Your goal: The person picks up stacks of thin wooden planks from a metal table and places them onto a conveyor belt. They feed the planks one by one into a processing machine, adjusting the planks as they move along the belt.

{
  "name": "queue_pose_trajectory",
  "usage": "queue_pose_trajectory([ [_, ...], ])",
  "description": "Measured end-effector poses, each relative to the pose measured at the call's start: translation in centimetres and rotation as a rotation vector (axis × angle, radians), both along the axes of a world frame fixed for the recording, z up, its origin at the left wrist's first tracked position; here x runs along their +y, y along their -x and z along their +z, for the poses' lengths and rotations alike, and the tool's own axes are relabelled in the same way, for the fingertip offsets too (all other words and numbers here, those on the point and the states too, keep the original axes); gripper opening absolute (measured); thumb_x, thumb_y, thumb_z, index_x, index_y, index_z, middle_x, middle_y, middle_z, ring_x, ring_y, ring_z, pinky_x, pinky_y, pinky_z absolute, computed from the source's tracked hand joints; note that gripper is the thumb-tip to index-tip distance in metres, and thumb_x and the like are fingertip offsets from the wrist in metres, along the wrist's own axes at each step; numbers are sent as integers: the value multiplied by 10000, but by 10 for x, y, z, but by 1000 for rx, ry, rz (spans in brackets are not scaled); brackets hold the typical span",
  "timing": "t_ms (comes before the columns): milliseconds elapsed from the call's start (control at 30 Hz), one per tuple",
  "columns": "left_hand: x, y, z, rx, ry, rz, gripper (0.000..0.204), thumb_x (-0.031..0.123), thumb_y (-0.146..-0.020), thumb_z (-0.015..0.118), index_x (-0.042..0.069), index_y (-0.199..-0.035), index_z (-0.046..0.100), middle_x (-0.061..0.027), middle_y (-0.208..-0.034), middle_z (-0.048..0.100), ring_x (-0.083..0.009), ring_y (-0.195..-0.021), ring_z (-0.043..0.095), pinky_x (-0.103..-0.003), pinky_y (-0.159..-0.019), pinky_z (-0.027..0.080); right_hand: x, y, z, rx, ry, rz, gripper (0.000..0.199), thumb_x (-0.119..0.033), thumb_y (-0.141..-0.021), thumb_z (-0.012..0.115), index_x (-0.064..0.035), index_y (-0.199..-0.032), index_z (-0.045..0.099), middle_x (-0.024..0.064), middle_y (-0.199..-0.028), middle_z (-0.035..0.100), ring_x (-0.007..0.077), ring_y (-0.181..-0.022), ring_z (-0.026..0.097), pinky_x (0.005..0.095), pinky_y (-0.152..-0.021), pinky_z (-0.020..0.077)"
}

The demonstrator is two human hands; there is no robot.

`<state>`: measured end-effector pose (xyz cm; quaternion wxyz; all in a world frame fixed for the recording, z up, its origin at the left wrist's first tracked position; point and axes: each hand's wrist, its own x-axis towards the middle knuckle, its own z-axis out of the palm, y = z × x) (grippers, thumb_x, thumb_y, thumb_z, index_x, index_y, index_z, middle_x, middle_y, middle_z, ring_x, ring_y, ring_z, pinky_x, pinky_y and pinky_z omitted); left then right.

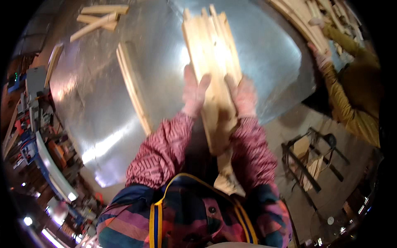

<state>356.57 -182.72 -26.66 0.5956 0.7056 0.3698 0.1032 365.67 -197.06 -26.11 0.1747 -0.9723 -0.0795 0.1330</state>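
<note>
Shirt (188, 225): checked, in dark blue, pink and orange; crossed by yellow-and-blue straps (156, 225).
Shoe (228, 185): pale, on the floor below the wood.
Sleeves (162, 149): pinkish red with a dark pattern, gathered at the wrists.
Left hand (195, 93): grasping the left side of the bundle, thumb on top, fingers along the edge.
Right hand (244, 97): grasping the opposite side, thumb likewise on top.
Bundle of wood strips (213, 53): between both hands, lengthwise away from the body; near end past the table edge, far ends uneven, over the table; whether resting or lifted, cannot tell.
Metal table (161, 41): grey, shiny, bright with reflections.
Single length of wood (133, 87): on the table, left of the bundle, well apart.
Black frame (302, 168): on the floor at right, with wood pieces (313, 173) within.
Loose strips (97, 25): three, partly crossed, at the far left.
Co-worker (353, 120): at far right, olive sleeves, hands at long boards (293, 18).
</note>
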Motion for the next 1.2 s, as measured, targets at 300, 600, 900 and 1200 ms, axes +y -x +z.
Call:
queue_pose_trajectory([
  [300, 4, 43, 32, -251, 571, 116, 753, 96, -827, 779, 31, -1454, 367, -142, -1177, 653, -238, -1056, 663, -347, -939, 549, -5, 23, 28, 346, -298, -58, 785, -681, -793, 688, -16, -1208, 655, 223, -1204, 650, 382, -1071, 650, 449, -946, 505],
  [600, 91, 91, 156, -622, 47, -42, 575, 6, -769, 753, 46, -1292, 518, -137, -1071, 693, -247, -920, 713, -356, -821, 607, 60, 33, 133, -126, -1096, 307, 568, -393, -808, 827, -15, -1185, 630, 108, -1033, 715, 183, -910, 685, 347, -803, 561],
  [900, 86, 139, 137, -388, -516, -208, 904, 204, -750, 878, 81, -1482, 363, -124, -1354, 541, -276, -1232, 556, -390, -1001, 511, 43, 52, 135, -201, -530, 610, 611, -466, -856, 736, -87, -1308, 575, 135, -1121, 690, 268, -924, 696, 361, -771, 578],
  [1200, -9, 283, 9, -665, 451, 207, 722, 508, -1024, 406, 40, -1550, 246, -135, -1543, 384, -222, -1369, 436, -313, -1130, 378, -52, 232, 17, 4, -1045, 582, 664, -349, -900, 651, -77, -1467, 438, 113, -1424, 509, 264, -1186, 575, 384, -911, 533],
])
